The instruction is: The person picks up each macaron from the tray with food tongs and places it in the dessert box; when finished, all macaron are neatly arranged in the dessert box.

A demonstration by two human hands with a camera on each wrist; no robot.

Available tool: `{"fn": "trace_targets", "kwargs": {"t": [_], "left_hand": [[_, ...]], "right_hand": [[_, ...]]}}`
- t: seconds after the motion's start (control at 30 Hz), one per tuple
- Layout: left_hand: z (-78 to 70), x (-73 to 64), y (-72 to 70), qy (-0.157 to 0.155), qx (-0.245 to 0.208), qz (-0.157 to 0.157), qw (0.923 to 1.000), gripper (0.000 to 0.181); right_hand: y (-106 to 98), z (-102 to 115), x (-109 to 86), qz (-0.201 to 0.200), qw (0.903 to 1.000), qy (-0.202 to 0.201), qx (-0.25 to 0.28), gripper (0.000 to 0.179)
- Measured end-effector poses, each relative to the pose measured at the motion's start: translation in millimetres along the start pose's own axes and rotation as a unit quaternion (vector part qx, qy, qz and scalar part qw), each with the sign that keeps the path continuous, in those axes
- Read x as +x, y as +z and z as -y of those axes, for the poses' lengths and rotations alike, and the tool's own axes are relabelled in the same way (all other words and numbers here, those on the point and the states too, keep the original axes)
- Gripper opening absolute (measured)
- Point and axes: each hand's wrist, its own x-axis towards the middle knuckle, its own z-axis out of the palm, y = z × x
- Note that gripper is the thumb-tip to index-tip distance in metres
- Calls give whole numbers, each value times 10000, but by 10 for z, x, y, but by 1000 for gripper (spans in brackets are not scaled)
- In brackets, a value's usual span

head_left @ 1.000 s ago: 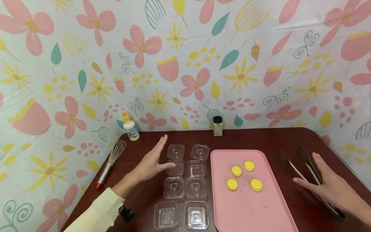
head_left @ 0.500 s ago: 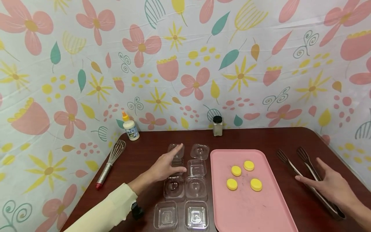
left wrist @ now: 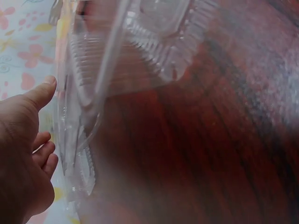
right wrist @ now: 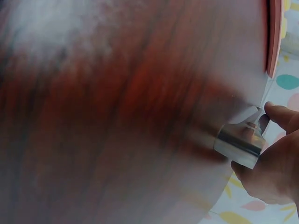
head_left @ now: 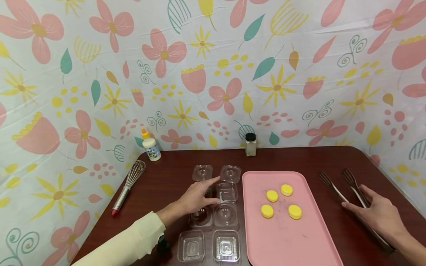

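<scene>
My left hand (head_left: 196, 197) reaches over several clear plastic clamshell boxes (head_left: 192, 246), thumb and fingers spread apart. It covers much of one box in the second row; in the left wrist view the thumb (left wrist: 44, 91) is beside the clear plastic wall (left wrist: 70, 116). My right hand (head_left: 382, 216) straddles a pair of metal tongs (head_left: 357, 218) on the table, thumb at the near arm and fingers by the far one. The tongs' dark slotted heads stand apart. Their bright metal end (right wrist: 238, 144) lies between thumb and fingers in the right wrist view.
A pink tray (head_left: 279, 244) with several yellow macarons (head_left: 294, 211) lies between the hands. A whisk (head_left: 128, 184) and glue bottle (head_left: 152, 148) are at the left, a black-capped jar (head_left: 250, 145) at the back. Patterned cloth (head_left: 213, 74) stands behind the dark table.
My left hand has moved right from the table's left part to over the boxes. My right hand has lowered onto the tongs, its thumb and fingers drawing closer. The tongs stay in place.
</scene>
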Motion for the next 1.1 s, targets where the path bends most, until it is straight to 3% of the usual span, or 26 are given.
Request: {"fn": "trace_targets", "kwargs": {"t": [0.77, 1.1], "left_hand": [[-22, 20, 66, -16, 288, 63, 9996, 76], [-51, 31, 56, -30, 330, 89, 9994, 74]], "right_hand": [[7, 29, -23, -218, 9997, -31, -50, 91], [3, 47, -48, -544, 9983, -190, 75, 81]]}}
